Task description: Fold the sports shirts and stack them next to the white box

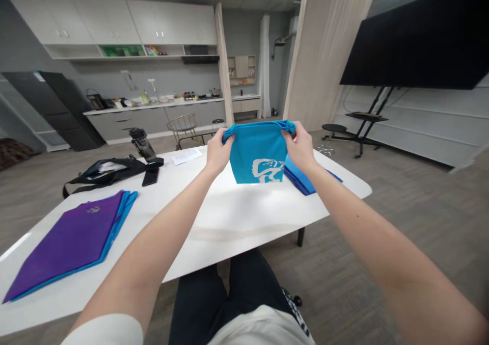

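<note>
Above the white table (244,207), we held up a bright blue cloth (257,151) with a pale print, our left hand (219,154) and right hand (299,146) each pinching a top corner between thumb and fingers. Darker blue cloth (301,179) lay near our right hand; a purple cloth (76,228) lay farther left, over blue fabric (118,228).

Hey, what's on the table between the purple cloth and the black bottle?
A black strapped bag, with a phone by its right end, as the head view shows.
</note>
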The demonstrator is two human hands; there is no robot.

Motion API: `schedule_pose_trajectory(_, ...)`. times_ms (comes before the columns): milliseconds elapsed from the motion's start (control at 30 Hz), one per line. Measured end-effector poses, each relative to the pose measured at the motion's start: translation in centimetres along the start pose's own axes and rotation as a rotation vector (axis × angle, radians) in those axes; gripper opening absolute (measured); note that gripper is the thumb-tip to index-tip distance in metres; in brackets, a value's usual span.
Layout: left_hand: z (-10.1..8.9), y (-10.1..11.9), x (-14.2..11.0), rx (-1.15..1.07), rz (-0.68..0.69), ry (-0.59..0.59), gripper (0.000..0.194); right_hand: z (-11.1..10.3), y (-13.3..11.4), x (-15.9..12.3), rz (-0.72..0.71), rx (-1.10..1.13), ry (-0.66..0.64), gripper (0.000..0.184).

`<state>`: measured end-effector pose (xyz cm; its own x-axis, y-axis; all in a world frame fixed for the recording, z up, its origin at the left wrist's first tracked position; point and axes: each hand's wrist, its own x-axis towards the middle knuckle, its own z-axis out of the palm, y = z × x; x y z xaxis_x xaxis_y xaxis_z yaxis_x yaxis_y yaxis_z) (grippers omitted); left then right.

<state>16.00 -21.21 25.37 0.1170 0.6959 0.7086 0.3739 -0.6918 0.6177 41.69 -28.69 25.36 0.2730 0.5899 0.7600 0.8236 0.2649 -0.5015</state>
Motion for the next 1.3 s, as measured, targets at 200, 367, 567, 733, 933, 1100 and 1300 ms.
schedule_pose_trajectory(200, 8.5, 5.0, -0.3, -0.236, 0.021, -0.115, 0.014, -7.4, 6.5, 0.6, 0.010, -0.024, 0.107, 0.031)
schedule_pose_trajectory(367, 17.3, 4.2, -3.7, -0.400, -0.115, -0.250, 0.013, -9.4, 13.6, -2.7, 0.139, -0.083, 0.098, 0.035)
schedule_pose_trajectory(567, 25.9, 2.1, -7.8, -0.476, -0.233, -0.369, 0.016, -9.8, 20.3, -6.5, 0.275, -0.139, 0.119, 0.036)
schedule_pose_trajectory(733, 30.1, 1.8, -7.2, -0.541, -0.257, -0.389, 0.014, -9.8, 24.1, -5.8, 0.311, -0.171, 0.129, 0.039)
schedule_pose_trajectory(933, 33.5, 0.6, -2.2, -0.637, -0.379, -0.357, 0.020, -8.2, 29.8, 1.3, 0.223, -0.165, 0.076, 0.046)
schedule_pose_trajectory(1100, 37.3, -5.6, 1.8, -0.672, -0.585, -0.377, 0.023, -1.1, 36.1, 6.4, 0.227, -0.171, -0.060, 0.046)
schedule_pose_trajectory(1300, 40.5, -14.0, 1.0, -0.402, -0.858, -0.535, 0.010, 8.4, 39.8, 5.2, 0.473, -0.277, -0.349, 0.024)
